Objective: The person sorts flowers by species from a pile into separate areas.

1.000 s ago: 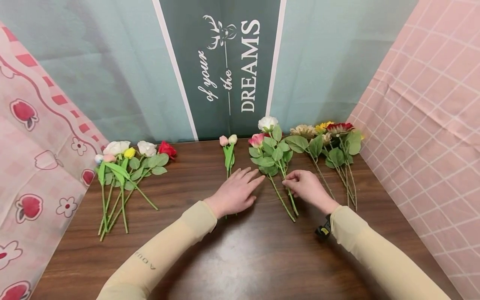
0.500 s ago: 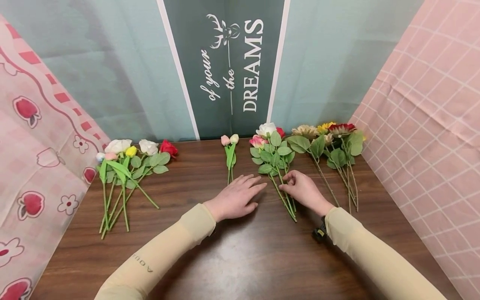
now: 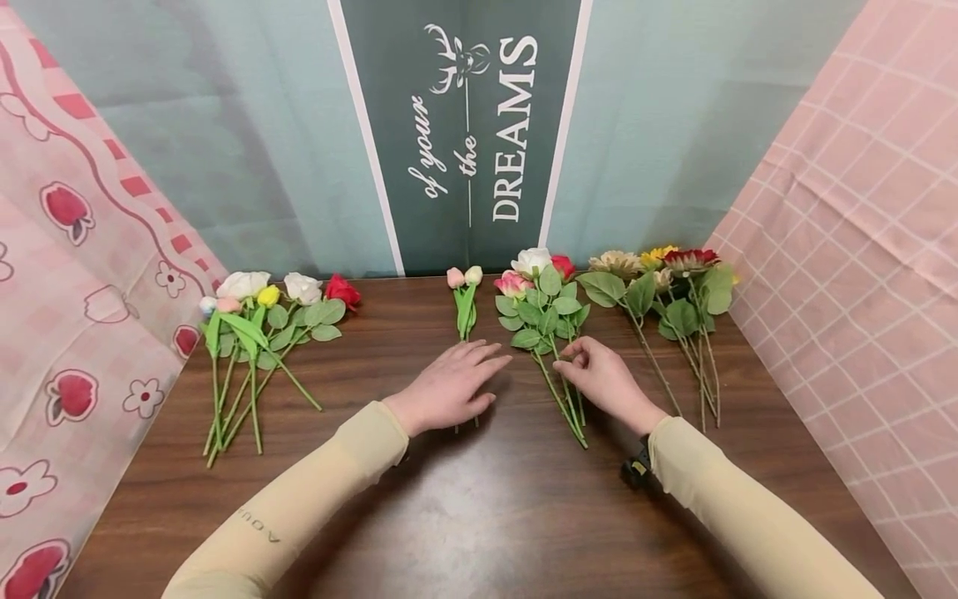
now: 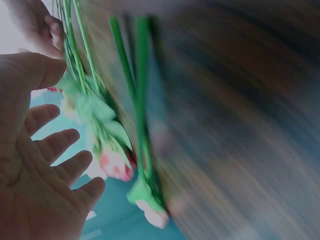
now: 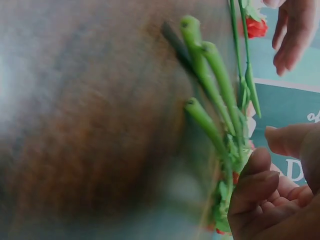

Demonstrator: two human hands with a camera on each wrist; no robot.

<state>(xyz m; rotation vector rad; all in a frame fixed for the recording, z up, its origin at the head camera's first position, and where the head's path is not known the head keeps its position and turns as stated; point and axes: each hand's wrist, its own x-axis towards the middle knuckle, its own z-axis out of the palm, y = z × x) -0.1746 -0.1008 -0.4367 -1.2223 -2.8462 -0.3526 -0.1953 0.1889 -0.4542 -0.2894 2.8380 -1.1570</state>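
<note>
On the brown table (image 3: 479, 507) the artificial flowers lie in separate groups along the back edge, all with heads toward the wall and stems toward the person, so it seems they are sorted by kind.

Near the back left corner lies the mixed bunch (image 3: 258, 333): white, yellow and red heads, the stems spreading like a fan. It is well apart from both hands.

At the middle of the back edge lie the two tulips (image 3: 465, 299), a pink one and a pale one, close side by side. The left hand (image 3: 447, 387) rests flat over the lower part of their stems, palm down, fingers straight and a little spread, holding nothing. In the left wrist view the palm is open and the tulip stems run just beside it; this view is blurred.

Just to the right lies the rose bunch (image 3: 545, 312), with white, pink and red heads and many leaves. The right hand (image 3: 602, 381) is on its stems, the fingertips curled together and pinching them about half way down. The right wrist view, also blurred, shows three cut stem ends next to the bent fingers. I think the pinch keeps these stems together as one group.

Toward the back right corner lie the sunflowers (image 3: 674, 287), beside the roses but untouched.
</note>
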